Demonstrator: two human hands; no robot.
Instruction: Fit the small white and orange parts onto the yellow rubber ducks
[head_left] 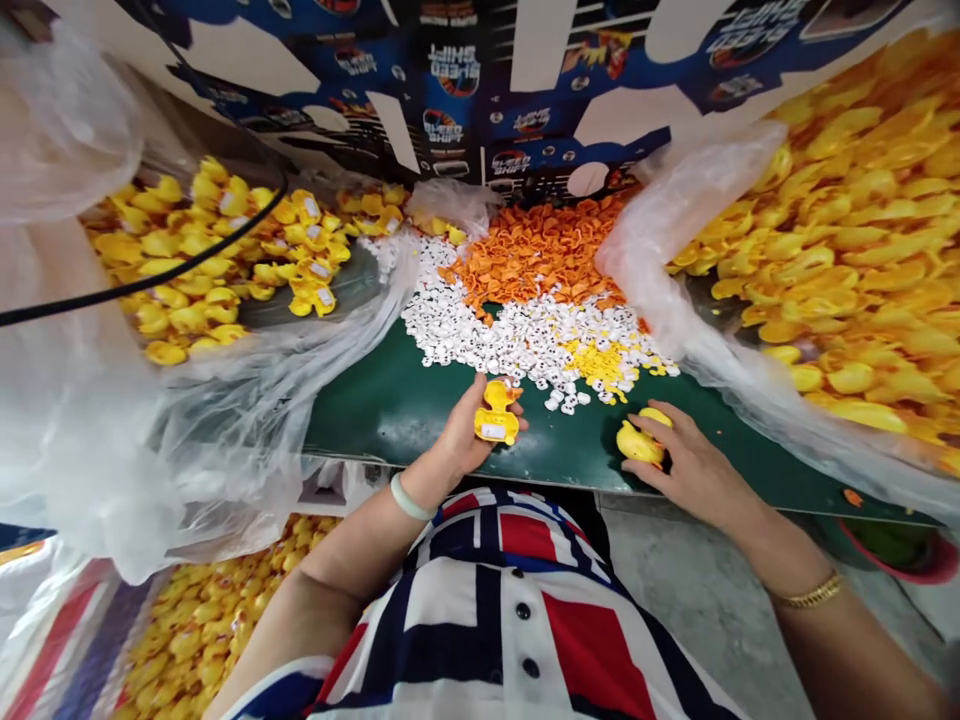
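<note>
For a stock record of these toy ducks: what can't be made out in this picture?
All in the head view:
White label on the labelled toy duck in the left hand: too small to read.
Underside of that duck: hidden by the palm and fingers.
Second toy duck under the right hand: partly covered by the fingers.
White pieces: too small to tell their exact shape.
Duck pile at lower left: cut off by the bottom edge, partly hidden by the arm.

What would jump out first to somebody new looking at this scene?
Mounds of yellow rubber ducks catch the eye first, heaped at the right, with more ducks at the left. Straight ahead, on a green table, orange plastic pieces sit behind a spread of small white pieces. At the bottom, the left hand holds a duck, and the right hand cups another duck.
</note>
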